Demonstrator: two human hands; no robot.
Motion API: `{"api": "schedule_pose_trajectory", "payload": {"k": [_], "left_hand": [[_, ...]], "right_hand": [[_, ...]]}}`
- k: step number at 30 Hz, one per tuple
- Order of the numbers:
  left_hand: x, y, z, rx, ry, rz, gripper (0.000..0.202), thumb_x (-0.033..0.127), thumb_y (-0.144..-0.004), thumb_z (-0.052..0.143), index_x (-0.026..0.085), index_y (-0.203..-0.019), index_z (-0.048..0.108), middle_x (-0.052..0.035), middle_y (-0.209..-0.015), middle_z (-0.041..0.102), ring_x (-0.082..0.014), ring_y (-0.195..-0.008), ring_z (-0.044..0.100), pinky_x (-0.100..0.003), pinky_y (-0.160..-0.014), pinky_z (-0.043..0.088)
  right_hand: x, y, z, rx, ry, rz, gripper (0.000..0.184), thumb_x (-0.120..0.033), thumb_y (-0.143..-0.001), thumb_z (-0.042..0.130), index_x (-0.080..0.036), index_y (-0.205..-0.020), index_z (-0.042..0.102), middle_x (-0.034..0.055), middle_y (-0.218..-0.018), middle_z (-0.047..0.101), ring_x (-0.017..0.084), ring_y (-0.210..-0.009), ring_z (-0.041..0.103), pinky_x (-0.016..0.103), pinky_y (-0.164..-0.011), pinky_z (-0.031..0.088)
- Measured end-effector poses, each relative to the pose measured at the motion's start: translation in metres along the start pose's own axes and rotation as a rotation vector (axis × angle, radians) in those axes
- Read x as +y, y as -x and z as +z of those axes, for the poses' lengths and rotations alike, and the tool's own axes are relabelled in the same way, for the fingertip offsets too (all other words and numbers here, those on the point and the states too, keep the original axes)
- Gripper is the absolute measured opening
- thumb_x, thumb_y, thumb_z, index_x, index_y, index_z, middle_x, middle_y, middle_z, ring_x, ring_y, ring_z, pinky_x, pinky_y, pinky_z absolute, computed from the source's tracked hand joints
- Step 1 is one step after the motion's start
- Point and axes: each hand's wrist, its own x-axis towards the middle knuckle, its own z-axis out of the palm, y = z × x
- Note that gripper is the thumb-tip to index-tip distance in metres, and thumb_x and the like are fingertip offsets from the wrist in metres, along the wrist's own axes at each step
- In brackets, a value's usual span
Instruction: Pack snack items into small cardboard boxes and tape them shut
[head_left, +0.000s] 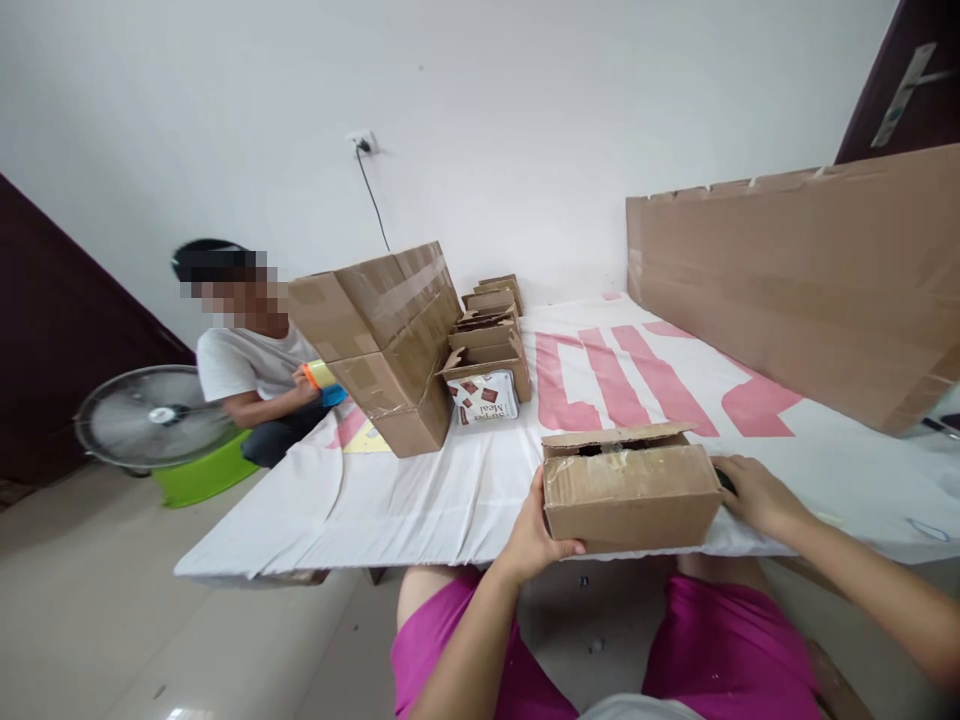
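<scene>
A small cardboard box (630,497) lies near the table's front edge, its top flap partly raised over a dark gap. My left hand (534,535) grips the box's left end, with the thumb along the lower front. At the opposite end, my right hand (754,497) is closed around a small dark object (725,482), mostly hidden by the fingers, so its kind is unclear. Whether the right fingers touch the box, I cannot tell.
Stacked closed cartons (382,340) stand left of a row of open boxes (491,345), the nearest with a printed packet (484,397) against it. A large cardboard panel (795,280) rises at right. A co-worker (255,350) crouches by a fan (161,415), holding a tape roll (321,374).
</scene>
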Motion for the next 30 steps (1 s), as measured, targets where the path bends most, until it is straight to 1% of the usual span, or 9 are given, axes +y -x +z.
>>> {"api": "schedule_pose_trajectory", "payload": {"k": [4, 6, 8, 11, 15, 18, 21, 25, 30], "left_hand": [[0.002, -0.001, -0.001, 0.000, -0.007, -0.019, 0.129, 0.050, -0.052, 0.087, 0.020, -0.151, 0.009, -0.0202, -0.152, 0.029, -0.0390, -0.139, 0.030, -0.054, -0.112, 0.029], [0.004, -0.002, -0.001, -0.005, 0.004, -0.017, 0.128, 0.050, -0.053, 0.087, 0.021, -0.151, 0.010, -0.0202, -0.151, 0.029, -0.0392, -0.139, 0.031, -0.055, -0.112, 0.029], [0.005, -0.002, -0.001, -0.010, 0.023, -0.013, 0.127, 0.050, -0.053, 0.086, 0.021, -0.151, 0.011, -0.0202, -0.150, 0.032, -0.0392, -0.137, 0.034, -0.054, -0.111, 0.031], [0.008, -0.002, 0.000, -0.008, 0.039, -0.027, 0.129, 0.054, -0.052, 0.086, 0.020, -0.151, 0.011, -0.0207, -0.148, 0.035, -0.0391, -0.135, 0.037, -0.054, -0.111, 0.032], [0.011, -0.003, 0.002, -0.012, 0.056, -0.019, 0.128, 0.059, -0.053, 0.083, 0.019, -0.150, 0.011, -0.0208, -0.149, 0.034, -0.0387, -0.136, 0.035, -0.053, -0.112, 0.030], [0.010, -0.003, 0.002, -0.014, 0.069, -0.010, 0.127, 0.058, -0.053, 0.084, 0.020, -0.150, 0.010, -0.0190, -0.151, 0.032, -0.0373, -0.137, 0.034, -0.052, -0.113, 0.029], [0.007, -0.003, 0.001, -0.006, 0.051, -0.011, 0.129, 0.054, -0.052, 0.086, 0.021, -0.150, 0.010, -0.0175, -0.153, 0.028, -0.0370, -0.140, 0.029, -0.051, -0.115, 0.025], [0.003, -0.002, 0.001, -0.001, 0.038, -0.015, 0.130, 0.048, -0.051, 0.088, 0.022, -0.151, 0.010, -0.0169, -0.154, 0.025, -0.0370, -0.142, 0.025, -0.052, -0.117, 0.020], [0.001, -0.002, 0.000, -0.005, 0.063, -0.019, 0.131, 0.042, -0.051, 0.090, 0.023, -0.151, 0.008, -0.0170, -0.155, 0.024, -0.0374, -0.142, 0.025, -0.051, -0.115, 0.025]], "right_hand": [[-0.023, -0.019, -0.028, 0.199, 0.022, -0.022, 0.035, -0.044, -0.081, 0.051, -0.018, -0.093, 0.070, 0.0138, -0.096, 0.071, 0.034, -0.093, 0.063, 0.052, -0.084, 0.048], [-0.053, -0.035, -0.056, 0.355, -0.003, -0.079, 0.033, -0.040, -0.086, 0.047, -0.017, -0.099, 0.067, 0.0132, -0.098, 0.070, 0.032, -0.097, 0.061, 0.051, -0.088, 0.046], [-0.091, -0.048, -0.080, 0.416, -0.046, -0.178, 0.027, -0.031, -0.089, 0.046, -0.019, -0.103, 0.065, 0.0108, -0.103, 0.069, 0.028, -0.101, 0.059, 0.049, -0.092, 0.044], [-0.146, -0.057, -0.097, 0.330, -0.112, -0.444, 0.029, -0.016, -0.090, 0.044, -0.022, -0.109, 0.064, 0.0061, -0.110, 0.069, 0.024, -0.108, 0.056, 0.045, -0.096, 0.042], [-0.189, -0.061, -0.089, 0.158, -0.052, -0.762, 0.040, -0.005, -0.087, 0.043, -0.022, -0.119, 0.061, 0.0039, -0.117, 0.068, 0.025, -0.119, 0.047, 0.044, -0.098, 0.035], [-0.194, -0.064, -0.081, 0.093, -0.004, -0.845, 0.032, -0.006, -0.087, 0.046, -0.020, -0.109, 0.064, 0.0043, -0.099, 0.071, 0.023, -0.104, 0.052, 0.042, -0.093, 0.034], [-0.188, -0.065, -0.079, 0.114, -0.012, -0.800, 0.022, -0.008, -0.088, 0.048, -0.019, -0.094, 0.066, 0.0045, -0.085, 0.070, 0.021, -0.089, 0.053, 0.039, -0.087, 0.035], [-0.178, -0.061, -0.085, 0.130, -0.064, -0.776, 0.020, -0.010, -0.089, 0.047, -0.019, -0.087, 0.065, 0.0045, -0.082, 0.069, 0.019, -0.083, 0.053, 0.035, -0.083, 0.036], [-0.172, -0.058, -0.088, 0.067, -0.069, -0.749, 0.022, -0.009, -0.088, 0.045, -0.019, -0.083, 0.063, 0.0043, -0.078, 0.067, 0.019, -0.079, 0.052, 0.034, -0.077, 0.037]]}}
